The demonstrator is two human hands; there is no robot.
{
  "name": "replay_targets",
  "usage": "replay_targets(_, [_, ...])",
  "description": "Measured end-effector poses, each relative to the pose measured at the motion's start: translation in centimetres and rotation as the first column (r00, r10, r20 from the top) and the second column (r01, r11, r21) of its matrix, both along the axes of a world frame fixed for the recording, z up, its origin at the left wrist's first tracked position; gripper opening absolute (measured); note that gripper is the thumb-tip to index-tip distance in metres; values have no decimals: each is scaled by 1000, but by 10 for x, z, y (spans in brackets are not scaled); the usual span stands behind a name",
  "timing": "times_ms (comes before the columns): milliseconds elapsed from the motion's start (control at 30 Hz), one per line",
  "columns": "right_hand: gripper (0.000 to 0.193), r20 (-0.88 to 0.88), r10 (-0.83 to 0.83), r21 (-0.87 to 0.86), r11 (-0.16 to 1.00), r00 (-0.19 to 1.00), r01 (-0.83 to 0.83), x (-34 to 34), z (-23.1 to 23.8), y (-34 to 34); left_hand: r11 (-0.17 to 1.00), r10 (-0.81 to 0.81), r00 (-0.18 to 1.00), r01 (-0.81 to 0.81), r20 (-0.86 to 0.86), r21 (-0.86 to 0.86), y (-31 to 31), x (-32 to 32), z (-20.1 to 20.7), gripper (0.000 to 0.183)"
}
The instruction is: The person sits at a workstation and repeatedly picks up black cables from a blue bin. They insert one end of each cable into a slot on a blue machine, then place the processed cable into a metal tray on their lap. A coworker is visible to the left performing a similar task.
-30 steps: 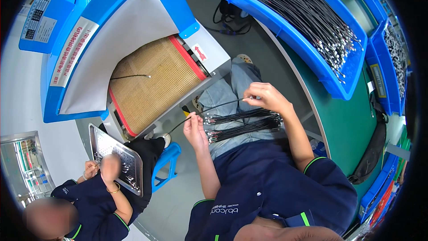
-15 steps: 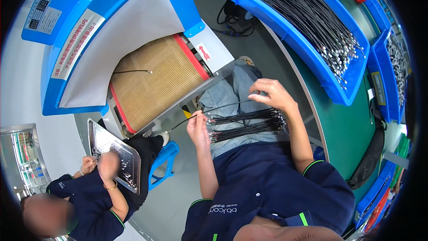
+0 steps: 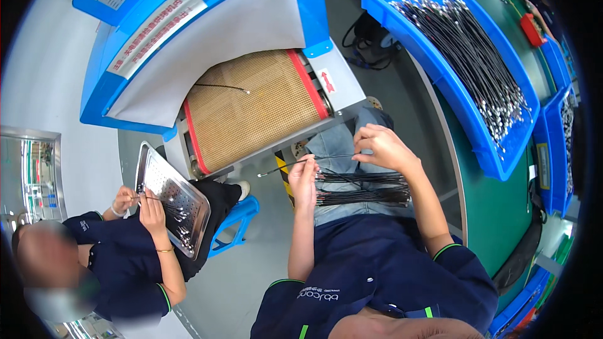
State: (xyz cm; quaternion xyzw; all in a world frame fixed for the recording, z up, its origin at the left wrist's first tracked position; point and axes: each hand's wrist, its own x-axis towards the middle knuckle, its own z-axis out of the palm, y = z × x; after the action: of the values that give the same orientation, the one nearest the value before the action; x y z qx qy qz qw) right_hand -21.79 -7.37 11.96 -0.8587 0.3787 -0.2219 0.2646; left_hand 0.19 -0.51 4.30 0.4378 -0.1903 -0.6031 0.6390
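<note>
- From here I see the black cable at mid-frame, just right of centre, its long axis nearly level and rising slightly rightward; its silver tip points left.
- The left hand pinches it partway along; the right hand pinches near its right end.
- Below, cable bundles lie crosswise over the jeans.
- Upper centre, a tan mesh belt carries one cable.
- Upper right, a blue bin of cables sits on a green table.
- Lower left, a co-worker holds a metal tray.
</note>
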Motion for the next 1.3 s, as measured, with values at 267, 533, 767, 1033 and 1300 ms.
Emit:
replay_targets(267, [14, -14, -93, -26, 995, 996, 93, 19, 2, -15, 982, -190, 975, 188, 113, 29, -3, 8, -14, 27])
replay_targets(533, [16, 68, -302, 19, 953, 951, 301, 68, -11, -67, 835, -325, 301, 536, 897, 123, 22, -4, -36, 24])
replay_targets(767, [15, 62, -438, 48, 899, 897, 436, 112, -41, -118, 787, -310, 159, 596, 937, 159, 37, -5, -43, 27])
replay_targets(1033, [14, 9, -502, 114, 860, 865, 498, 134, -45, -127, 787, -310, 151, 595, 939, 164, 37, -4, -43, 28])
replay_targets(1300, [14, 99, -450, 73, 893, 887, 445, 119, -41, -118, 782, -303, 142, 602, 942, 161, 37, -6, -44, 28])
